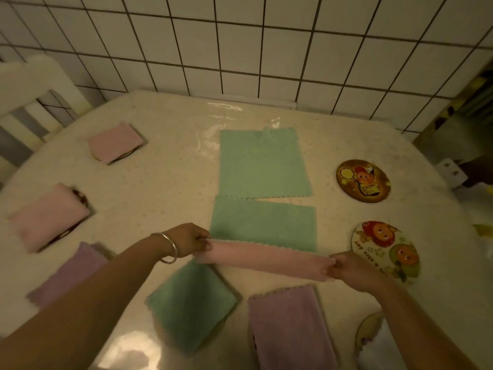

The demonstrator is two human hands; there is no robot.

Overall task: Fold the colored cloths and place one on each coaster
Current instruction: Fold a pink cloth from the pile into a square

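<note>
A pink cloth (264,259) is stretched as a long folded strip between my hands, just above the table. My left hand (188,240) pinches its left end and my right hand (346,271) pinches its right end. Behind it lie two green cloths, one folded in half (264,225) and one spread flat (262,164). Bare round coasters sit at the right, a brown one (362,180) and a white one (386,249). Folded cloths rest on coasters at the left: pink (116,142), pink (49,216), purple (69,273). A folded green cloth (190,303) and a purple cloth (288,324) lie near me.
The table (165,188) has a glossy plastic cover and stands against a white tiled wall (240,44). A white chair (34,97) stands at the far left. Another coaster (369,329) shows at the lower right, partly under my right forearm.
</note>
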